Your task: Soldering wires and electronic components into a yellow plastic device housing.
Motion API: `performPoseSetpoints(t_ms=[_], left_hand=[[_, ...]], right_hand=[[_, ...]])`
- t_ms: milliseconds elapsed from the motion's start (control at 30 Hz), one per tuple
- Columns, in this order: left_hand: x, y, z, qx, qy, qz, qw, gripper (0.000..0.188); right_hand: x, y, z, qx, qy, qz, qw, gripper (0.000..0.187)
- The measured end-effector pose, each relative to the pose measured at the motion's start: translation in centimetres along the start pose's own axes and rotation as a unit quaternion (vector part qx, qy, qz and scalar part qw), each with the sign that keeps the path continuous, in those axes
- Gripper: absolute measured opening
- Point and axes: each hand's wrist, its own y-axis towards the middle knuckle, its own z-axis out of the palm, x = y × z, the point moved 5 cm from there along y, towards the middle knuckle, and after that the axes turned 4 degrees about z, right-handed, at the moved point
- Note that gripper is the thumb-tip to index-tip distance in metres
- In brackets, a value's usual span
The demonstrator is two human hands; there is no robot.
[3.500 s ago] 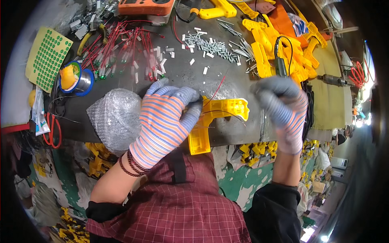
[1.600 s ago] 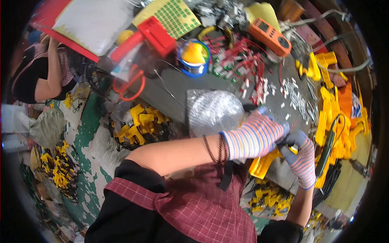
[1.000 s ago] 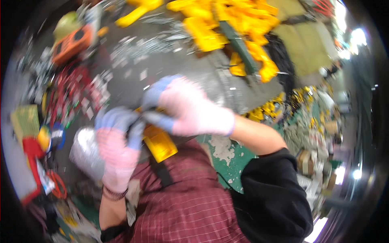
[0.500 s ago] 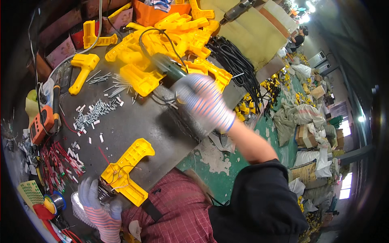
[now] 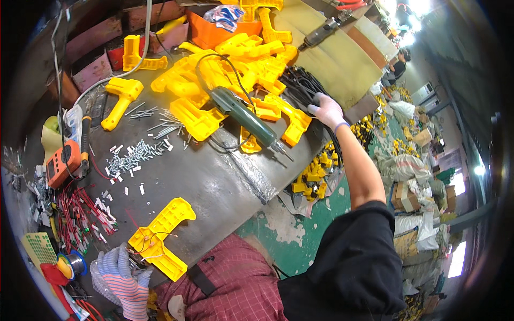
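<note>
My left hand is closed round the lower left end of a yellow pistol-shaped housing half, with a dark metal part partly hidden under its fingers. Thin wires lie inside that housing, and its handle points at my body. At the table's right edge, my right hand has its fingers bent onto a bundle of black cables; the fingers seem closed on cable, though the tips are partly hidden. A dark green electric screwdriver lies on the yellow shells, its bit pointing down to the right.
Yellow housing shells are heaped at the back. Silver screws, red wires, an orange meter and a solder spool lie on the left. A heat gun-like tool rests at the far right. Sacks and boxes line the floor.
My right hand has let go of the screwdriver, which now lies on the shells, and has moved right and away to the black cables. The left hand still holds the housing half.
</note>
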Motion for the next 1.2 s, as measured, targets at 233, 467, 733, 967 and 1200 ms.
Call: performPoseSetpoints(t_ms=[233,467,733,967,1200], left_hand=[[-0.4,1.0,-2.2,-0.1,-0.114,-0.011,0.988,0.072],[-17.1,5.5,-6.0,0.166,-0.672,0.314,0.649,0.041],[-15.7,4.8,-5.0,0.104,-0.941,-0.039,0.319,0.08],[-18.8,4.3,-8.8,0.047,-0.642,0.307,0.701,0.042],[-12.8,1.4,-6.2,-0.14,-0.83,-0.187,0.507,0.055]], right_hand=[[-3.1,-2.2,-6.4,-0.018,0.36,0.008,0.933,0.04],[11.4,-15.7,-18.7,-0.04,0.736,-0.172,0.653,0.034],[21.2,-25.9,-13.2,0.212,0.939,-0.109,0.247,0.033],[22.9,-24.6,-13.5,0.33,0.941,-0.03,0.07,0.034],[21.9,-26.6,-9.8,0.294,0.924,0.077,0.231,0.027]])
